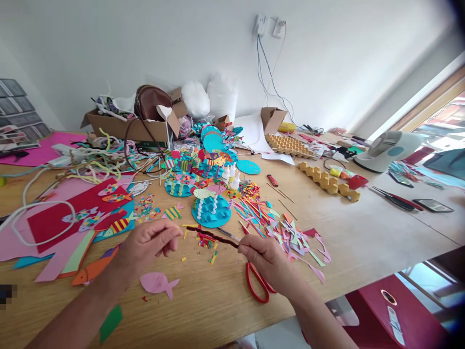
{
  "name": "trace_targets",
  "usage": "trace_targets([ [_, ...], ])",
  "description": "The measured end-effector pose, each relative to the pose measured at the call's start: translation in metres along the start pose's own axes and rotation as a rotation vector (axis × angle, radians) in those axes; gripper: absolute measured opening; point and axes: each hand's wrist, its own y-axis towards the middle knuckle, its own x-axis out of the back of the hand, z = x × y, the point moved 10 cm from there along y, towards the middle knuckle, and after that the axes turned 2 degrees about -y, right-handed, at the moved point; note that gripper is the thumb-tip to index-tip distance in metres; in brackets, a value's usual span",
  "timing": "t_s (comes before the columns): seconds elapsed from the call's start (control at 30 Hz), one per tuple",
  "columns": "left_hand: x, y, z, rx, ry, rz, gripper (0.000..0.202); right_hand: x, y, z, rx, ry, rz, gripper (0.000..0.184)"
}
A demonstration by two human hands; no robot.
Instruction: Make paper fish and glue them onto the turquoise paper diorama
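Far left, the wooden surface (218, 310) is covered almost to its near edge by felt sheets (72, 213), pink and red, flat and matte, with a white cord (39, 213) looped loosely over them. An orange fish (92, 269) and a green scrap (111, 322) lie beside the left forearm.

The left hand (152, 242) has its grip pinched shut on the left end of a pipe cleaner (212, 236), a thin, fuzzy, dark red one. It spans the gap between the two hands, sloping slightly down to the right, over small paper bits. Below it is bare wood, open but for a pink fish (158, 282) cut from smooth paper.

Behind the pipe cleaner, close by, sits a teal disc (210, 211) with white dotted stems, and further discs and cut-outs are stacked behind it.

The right hand (265, 257) holds the other end in a tight fingertip grip. Under it lie scissors (254, 286) with glossy red loop handles.

Just right of that hand is a pile of scraps (290, 237), thin curled paper strips. Past it the wood is open out to the near edge, which runs diagonally up to the right. Farther back are a bumpy yellow egg tray (329, 182) and a white fan (385, 150).
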Motion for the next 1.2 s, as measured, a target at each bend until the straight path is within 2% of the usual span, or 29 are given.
trace_targets([
  [0.07,0.008,-0.005,0.003,0.004,-0.166,-0.152,0.021,-0.003,-0.001,-0.004,-0.038,0.106,-0.038,0.032],
  [0.1,0.004,-0.007,0.007,0.024,-0.234,-0.164,0.024,-0.007,-0.002,-0.005,-0.051,0.159,-0.047,0.032],
  [0.23,-0.024,-0.008,0.010,0.034,-0.412,-0.094,0.028,-0.024,-0.001,-0.006,-0.065,0.321,-0.042,0.035],
  [0.37,-0.019,-0.002,0.009,-0.016,-0.409,-0.157,0.026,-0.036,0.000,-0.007,-0.076,0.408,-0.034,0.036],
  [0.47,-0.008,0.004,0.009,-0.056,-0.296,-0.207,0.027,-0.035,-0.004,-0.002,-0.065,0.348,-0.098,0.033],
  [0.57,0.002,0.007,0.008,-0.083,-0.263,-0.280,0.027,-0.031,-0.011,0.018,0.030,0.139,-0.210,0.027],
  [0.7,-0.002,0.007,0.006,-0.034,-0.595,-0.315,0.026,-0.034,-0.016,0.038,0.177,-0.021,-0.307,0.025],
  [0.77,-0.012,0.008,0.006,0.026,-0.751,-0.280,0.025,-0.034,-0.012,0.034,0.172,-0.012,-0.322,0.024],
  [0.83,-0.016,0.010,0.004,0.038,-0.810,-0.265,0.024,-0.032,-0.005,0.029,0.149,0.003,-0.310,0.024],
  [1.07,-0.004,0.014,0.000,-0.058,-0.751,-0.307,0.020,-0.022,0.007,0.028,0.059,0.081,-0.252,0.024],
  [1.2,0.017,0.008,-0.014,-0.165,-0.635,-0.408,0.021,-0.035,0.005,0.036,0.058,0.172,-0.193,0.025],
])
